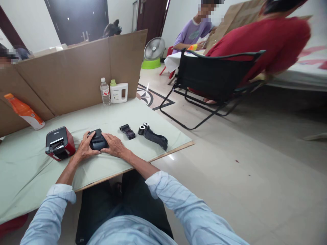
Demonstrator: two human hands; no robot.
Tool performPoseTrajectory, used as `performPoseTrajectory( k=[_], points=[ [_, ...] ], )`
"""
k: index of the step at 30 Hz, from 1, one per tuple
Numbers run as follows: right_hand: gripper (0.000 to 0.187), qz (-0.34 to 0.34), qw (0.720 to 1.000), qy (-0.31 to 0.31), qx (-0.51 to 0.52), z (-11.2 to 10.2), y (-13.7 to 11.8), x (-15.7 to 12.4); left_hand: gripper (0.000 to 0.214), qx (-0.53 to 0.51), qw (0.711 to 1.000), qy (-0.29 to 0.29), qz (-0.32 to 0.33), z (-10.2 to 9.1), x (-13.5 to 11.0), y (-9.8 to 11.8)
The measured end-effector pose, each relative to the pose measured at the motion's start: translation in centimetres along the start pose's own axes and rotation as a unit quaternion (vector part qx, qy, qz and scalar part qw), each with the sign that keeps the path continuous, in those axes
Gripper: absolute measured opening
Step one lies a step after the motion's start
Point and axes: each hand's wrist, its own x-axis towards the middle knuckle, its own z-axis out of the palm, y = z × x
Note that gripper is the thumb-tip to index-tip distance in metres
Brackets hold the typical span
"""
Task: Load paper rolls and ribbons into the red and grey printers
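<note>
Light-blue sleeves nearest; left hand point(85, 148) and right hand point(114, 145) both curled round small black device point(98, 141), gripping it from either side; device rests on green-covered table point(30, 177), near front edge; red label printer point(60, 143) just left of left hand; short ribbon roll point(127, 131) and twin-spool ribbon point(154, 135) lie right; farther back, orange bottle point(24, 111), water bottle point(105, 92), white jug point(119, 92) against cardboard screen point(71, 75); beyond, black folding chair point(209, 75), floor fan point(154, 49).

1. Pale blue long-sleeved shirt point(133, 231) with faint thin stripes.
2. Its cuffs point(61, 193) are turned back along both forearms.
3. Dark trousers point(102, 204).
4. Bare left hand point(84, 149) and right hand point(114, 145), nothing worn.
</note>
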Motion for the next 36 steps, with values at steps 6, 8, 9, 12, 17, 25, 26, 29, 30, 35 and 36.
performPoseTrajectory(
  k=[6,8,9,12,17,25,26,29,30,35,36],
  points=[
    [0.101,0.026,1.000,0.002,0.011,-0.1,-0.2,0.2,0.115,-0.017,1.000,0.010,0.002,-0.6,0.6,-0.5],
    [0.097,0.032,0.999,0.009,0.009,-0.2,-0.3,0.2,0.113,-0.033,0.999,0.016,-0.004,-0.8,0.9,-0.7],
    [0.094,0.038,0.999,0.013,0.005,-0.2,-0.3,0.3,0.112,-0.042,0.999,0.018,-0.007,-0.9,1.1,-0.9],
    [0.074,0.056,0.998,0.014,-0.015,-0.5,-0.4,0.3,0.111,-0.064,0.997,0.028,-0.021,-1.1,1.9,-1.0],
    [0.036,0.081,0.996,0.011,-0.041,-0.9,-0.5,0.3,0.111,-0.071,0.996,0.057,-0.026,-0.8,5.0,-0.8],
    [0.010,0.079,0.995,-0.004,-0.065,-0.8,-0.5,0.2,0.118,-0.041,0.998,0.051,0.000,1.5,13.0,0.8],
    [0.009,0.080,0.994,-0.006,-0.069,-0.9,-0.5,0.2,0.118,-0.039,0.998,0.051,0.002,1.9,13.9,1.1],
    [0.008,0.080,0.994,-0.009,-0.072,-1.0,-0.5,0.2,0.118,-0.036,0.998,0.054,0.006,2.9,15.9,2.0],
    [0.008,0.078,0.994,-0.010,-0.071,-1.0,-0.5,0.2,0.119,-0.035,0.998,0.052,0.005,3.3,16.4,2.3],
    [0.010,0.065,0.995,-0.015,-0.075,-1.2,-0.7,0.4,0.120,-0.034,0.999,-0.008,0.012,4.8,16.8,3.4],
    [0.010,0.064,0.995,-0.017,-0.076,-1.3,-0.8,0.4,0.121,-0.030,0.999,-0.019,0.012,4.9,16.6,3.6]
  ],
)
